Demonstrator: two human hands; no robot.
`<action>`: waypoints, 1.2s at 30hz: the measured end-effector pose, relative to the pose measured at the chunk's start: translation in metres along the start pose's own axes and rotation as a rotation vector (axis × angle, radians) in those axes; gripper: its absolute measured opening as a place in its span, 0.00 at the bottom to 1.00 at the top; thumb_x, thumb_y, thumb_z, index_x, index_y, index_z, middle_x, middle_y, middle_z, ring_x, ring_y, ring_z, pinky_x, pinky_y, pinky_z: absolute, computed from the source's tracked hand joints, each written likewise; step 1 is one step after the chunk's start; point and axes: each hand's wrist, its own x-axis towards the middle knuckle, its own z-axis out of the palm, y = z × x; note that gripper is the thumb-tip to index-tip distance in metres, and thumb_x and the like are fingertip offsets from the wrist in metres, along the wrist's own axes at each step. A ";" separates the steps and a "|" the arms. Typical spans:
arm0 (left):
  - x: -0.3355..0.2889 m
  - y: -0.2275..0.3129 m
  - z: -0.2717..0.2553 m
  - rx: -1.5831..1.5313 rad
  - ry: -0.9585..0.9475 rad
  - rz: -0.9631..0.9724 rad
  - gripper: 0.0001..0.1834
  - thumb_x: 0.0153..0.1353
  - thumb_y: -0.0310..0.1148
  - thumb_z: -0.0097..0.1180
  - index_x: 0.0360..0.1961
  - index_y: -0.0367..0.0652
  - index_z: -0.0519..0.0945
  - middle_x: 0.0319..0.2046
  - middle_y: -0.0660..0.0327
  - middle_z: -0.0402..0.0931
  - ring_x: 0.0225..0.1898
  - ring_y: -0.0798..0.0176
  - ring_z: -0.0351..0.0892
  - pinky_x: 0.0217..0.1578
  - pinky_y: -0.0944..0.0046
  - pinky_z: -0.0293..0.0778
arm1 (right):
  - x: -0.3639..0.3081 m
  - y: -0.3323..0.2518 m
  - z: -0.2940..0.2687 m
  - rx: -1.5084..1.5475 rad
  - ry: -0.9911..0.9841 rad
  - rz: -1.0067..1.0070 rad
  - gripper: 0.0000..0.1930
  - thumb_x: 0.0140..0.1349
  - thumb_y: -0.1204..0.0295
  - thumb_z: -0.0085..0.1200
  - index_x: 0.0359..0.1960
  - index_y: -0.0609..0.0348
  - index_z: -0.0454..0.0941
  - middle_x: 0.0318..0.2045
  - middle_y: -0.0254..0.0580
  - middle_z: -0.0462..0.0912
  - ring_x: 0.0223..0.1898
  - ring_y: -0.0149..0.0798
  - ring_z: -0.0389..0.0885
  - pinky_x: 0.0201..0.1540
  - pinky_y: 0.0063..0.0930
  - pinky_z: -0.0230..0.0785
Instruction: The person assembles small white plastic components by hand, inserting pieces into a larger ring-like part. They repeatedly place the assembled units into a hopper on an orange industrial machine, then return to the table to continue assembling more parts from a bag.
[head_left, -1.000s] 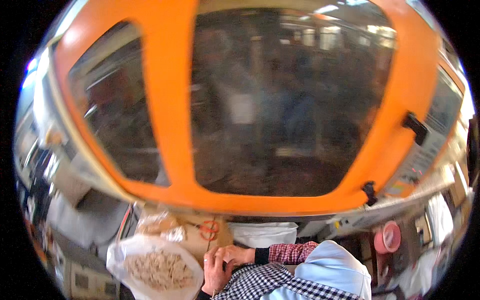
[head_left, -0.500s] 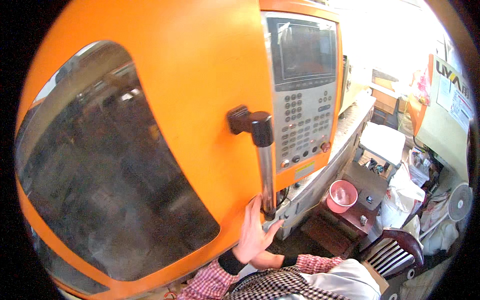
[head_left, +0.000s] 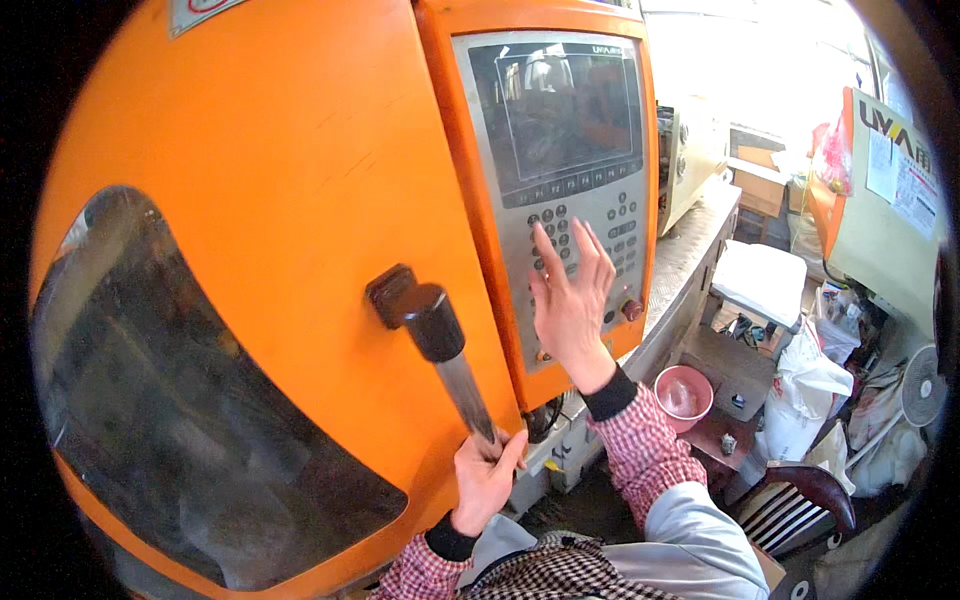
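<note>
My left hand (head_left: 484, 482) is wrapped round the lower end of the bar handle (head_left: 463, 395) on the orange machine door (head_left: 300, 170). Dark mounts hold this metal bar, and a dark window (head_left: 190, 420) fills much of the door's left side. Raised in front of the control panel (head_left: 622, 262) is my right hand (head_left: 575, 312), its fingers apart and nothing in it. It hides part of the button rows; whether a fingertip touches a button I cannot tell. Above the buttons is a dark screen (head_left: 565, 125). A red knob (head_left: 632, 309) sits right of my right hand.
To the right, a pink bucket (head_left: 684, 374) stands on a low brown surface, near a white-topped stool (head_left: 757, 282) and white sacks (head_left: 800, 400). A dark slatted chair (head_left: 835, 495) is close at the lower right. A fan (head_left: 921, 386) stands beyond it.
My left hand has gone from lying open beside the handle to gripping its lower end. My right hand has risen from low by my body to the button panel. The view has shifted right.
</note>
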 end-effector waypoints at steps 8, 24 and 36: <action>-0.034 0.012 -0.036 0.077 0.132 -0.038 0.09 0.57 0.20 0.53 0.21 0.34 0.68 0.13 0.60 0.69 0.17 0.67 0.73 0.19 0.69 0.67 | 0.027 0.009 0.028 -0.130 0.044 -0.064 0.32 0.54 0.67 0.57 0.62 0.51 0.61 0.62 0.57 0.52 0.64 0.55 0.49 0.62 0.55 0.42; -0.118 0.012 -0.134 0.456 0.746 0.161 0.07 0.57 0.26 0.57 0.30 0.33 0.73 0.21 0.60 0.74 0.19 0.70 0.70 0.20 0.70 0.65 | -0.219 -0.113 -0.001 1.122 -0.390 -0.092 0.08 0.52 0.74 0.56 0.30 0.59 0.68 0.26 0.42 0.72 0.25 0.43 0.75 0.22 0.33 0.67; -0.167 0.031 -0.214 0.652 1.072 0.161 0.09 0.60 0.29 0.53 0.33 0.33 0.71 0.18 0.60 0.69 0.18 0.68 0.67 0.20 0.67 0.62 | -0.291 -0.210 -0.047 1.409 -0.981 -0.257 0.16 0.62 0.62 0.48 0.23 0.63 0.67 0.17 0.50 0.68 0.21 0.52 0.71 0.23 0.42 0.62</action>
